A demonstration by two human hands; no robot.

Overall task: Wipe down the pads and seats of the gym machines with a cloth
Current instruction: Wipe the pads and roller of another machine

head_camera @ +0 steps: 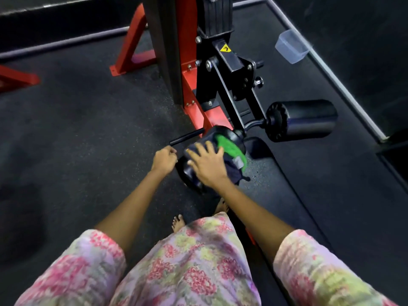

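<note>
Dark speckled rubber floor (88,120) spreads around a red and black gym machine (192,69). Its near roller pad (194,171) is the landmark. On top of that pad the right hand (207,164) lies with fingers spread flat, pressing a green and dark cloth (229,149) onto it. Just left of the pad the left hand (164,159) is curled into a loose fist; whether it grips anything cannot be told. A second roller pad (309,120) sits beyond and to the right, well apart. Open floor lies left of the pad; a black mat (309,206) lies to its right.
</note>
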